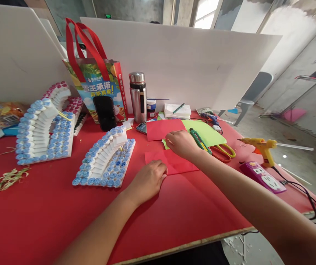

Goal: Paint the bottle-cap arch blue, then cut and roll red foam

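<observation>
The near red paper sheet [178, 162] could skew or crease if your two hands pull unevenly, and your right hand [184, 142] could nudge the green utility knife [199, 140], which lies just beside your wrist. That sheet lies flat on the red tabletop [174, 213], its lower left part at your left hand's [149, 180] curled, gathered fingers. Your right fingers bend down by the rear red paper sheet's [162, 129] near edge; I cannot tell whether either hand pinches paper.
</observation>
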Motion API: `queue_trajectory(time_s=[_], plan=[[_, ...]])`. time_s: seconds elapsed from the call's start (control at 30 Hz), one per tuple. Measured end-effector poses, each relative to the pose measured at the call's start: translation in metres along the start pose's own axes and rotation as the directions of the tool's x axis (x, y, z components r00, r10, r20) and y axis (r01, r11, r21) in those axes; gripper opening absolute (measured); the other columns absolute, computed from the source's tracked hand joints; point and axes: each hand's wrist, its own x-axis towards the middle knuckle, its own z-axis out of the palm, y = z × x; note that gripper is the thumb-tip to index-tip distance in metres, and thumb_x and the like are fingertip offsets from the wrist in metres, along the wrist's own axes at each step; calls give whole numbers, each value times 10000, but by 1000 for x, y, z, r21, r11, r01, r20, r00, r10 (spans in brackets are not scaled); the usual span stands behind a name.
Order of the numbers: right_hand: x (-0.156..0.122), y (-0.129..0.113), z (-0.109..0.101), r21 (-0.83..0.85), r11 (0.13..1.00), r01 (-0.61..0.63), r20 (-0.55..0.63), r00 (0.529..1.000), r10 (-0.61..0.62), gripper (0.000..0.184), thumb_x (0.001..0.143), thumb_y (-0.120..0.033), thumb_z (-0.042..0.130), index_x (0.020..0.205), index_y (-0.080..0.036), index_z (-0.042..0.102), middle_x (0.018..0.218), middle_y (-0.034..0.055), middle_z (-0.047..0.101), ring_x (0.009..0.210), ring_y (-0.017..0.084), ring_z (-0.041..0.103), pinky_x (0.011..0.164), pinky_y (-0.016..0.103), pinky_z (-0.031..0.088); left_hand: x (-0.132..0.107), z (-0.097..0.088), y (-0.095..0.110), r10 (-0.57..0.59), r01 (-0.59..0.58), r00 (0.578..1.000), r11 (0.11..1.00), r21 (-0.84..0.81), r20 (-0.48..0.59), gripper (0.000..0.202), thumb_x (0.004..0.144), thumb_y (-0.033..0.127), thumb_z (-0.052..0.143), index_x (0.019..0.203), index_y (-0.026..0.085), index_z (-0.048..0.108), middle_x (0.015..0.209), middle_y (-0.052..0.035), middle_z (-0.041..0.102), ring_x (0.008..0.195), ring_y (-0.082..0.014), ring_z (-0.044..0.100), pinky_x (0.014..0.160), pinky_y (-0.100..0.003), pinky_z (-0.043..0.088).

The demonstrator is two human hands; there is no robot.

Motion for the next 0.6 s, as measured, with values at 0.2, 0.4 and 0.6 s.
queue_trajectory(time_s=[0.2,0.4,0.6], plan=[[-83,2,6,530,785,321,-302,936,-179,173,991,-214,505,955,-190,673,946,76,684,855,166,624,754,275,471,1,-6,-8,-79,76,997,988,-135,-11,125,947,133,512,844,190,556,910,-32,602,885,-193,577,770,-322,444],[-96,7,23,365,819,443,-290,890,-352,222,1010,-187,455,972,-181,673,945,98,663,831,188,557,783,338,458,6,-3,-10,-66,62,997,987,-145,-24,152,934,101,497,849,199,577,894,-21,607,878,-183,576,769,-316,438],[-97,3,19,152,856,494,-225,861,-456,278,1024,-133,382,1012,-140,659,958,117,654,860,201,528,770,339,419,7,-2,-8,-110,105,994,984,-140,-23,145,932,120,483,858,207,572,917,-29,634,909,-202,592,779,-331,445]])
